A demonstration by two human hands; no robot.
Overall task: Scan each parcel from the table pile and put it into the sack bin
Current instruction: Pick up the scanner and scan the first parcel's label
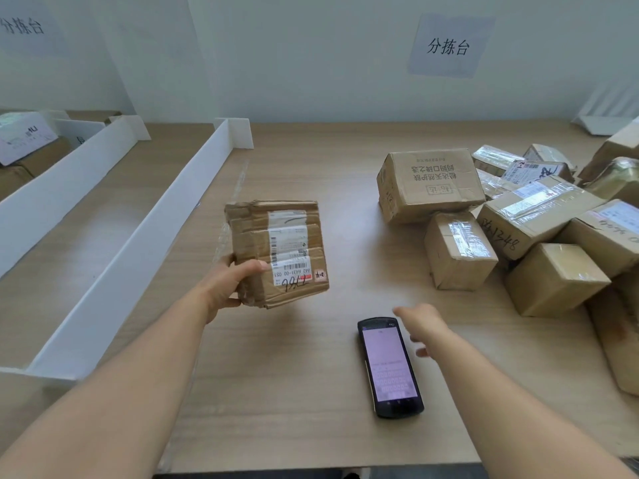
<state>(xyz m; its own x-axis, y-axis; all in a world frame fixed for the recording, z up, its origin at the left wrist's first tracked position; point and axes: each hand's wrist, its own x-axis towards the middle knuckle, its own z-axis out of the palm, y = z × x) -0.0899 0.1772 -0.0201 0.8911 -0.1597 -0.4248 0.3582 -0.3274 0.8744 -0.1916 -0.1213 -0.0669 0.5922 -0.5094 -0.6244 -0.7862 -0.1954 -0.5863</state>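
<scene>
Cardboard pile [432,184] near black scanner [389,366]

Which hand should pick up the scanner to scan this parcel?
Right. The right hand is free and hovers just beside the handheld scanner, while the left hand is busy gripping the taped parcel.

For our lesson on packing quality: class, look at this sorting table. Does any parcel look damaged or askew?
Yes. The parcel gripped by the left hand is crumpled, its cardboard creased and dented along the edges. Further right, the large printed box sits tilted, propped on a smaller box.
</scene>
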